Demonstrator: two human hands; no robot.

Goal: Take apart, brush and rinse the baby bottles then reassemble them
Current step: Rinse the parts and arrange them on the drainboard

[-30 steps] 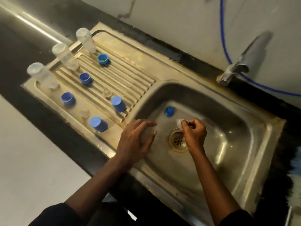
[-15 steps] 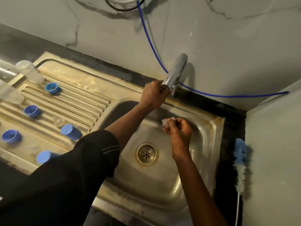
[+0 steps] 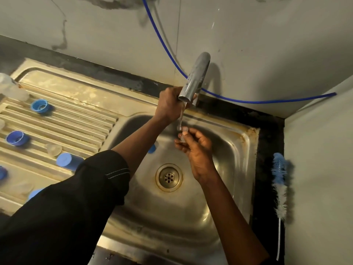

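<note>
My right hand [image 3: 196,150] pinches a small clear teat [image 3: 183,133] over the steel sink basin [image 3: 219,188], right under a thin stream of water from the grey tap spout [image 3: 195,79]. My left hand [image 3: 170,106] is wrapped around the tap's handle behind the spout. On the ribbed drainboard [image 3: 76,119] lie blue screw rings [image 3: 40,106] [image 3: 16,138], blue caps [image 3: 66,161], a clear teat [image 3: 54,149] and clear bottles [image 3: 11,87] at the left edge. A blue part [image 3: 152,149] shows in the basin, mostly hidden by my left arm.
A blue and white bottle brush [image 3: 280,180] lies on the dark counter strip right of the sink, against the side wall. A blue hose [image 3: 248,101] runs along the back wall. The drain [image 3: 169,177] sits mid-basin.
My left hand left the basin edge and went up to the tap handle. My right hand lifted the teat from near the drain to under the spout, and water now runs.
</note>
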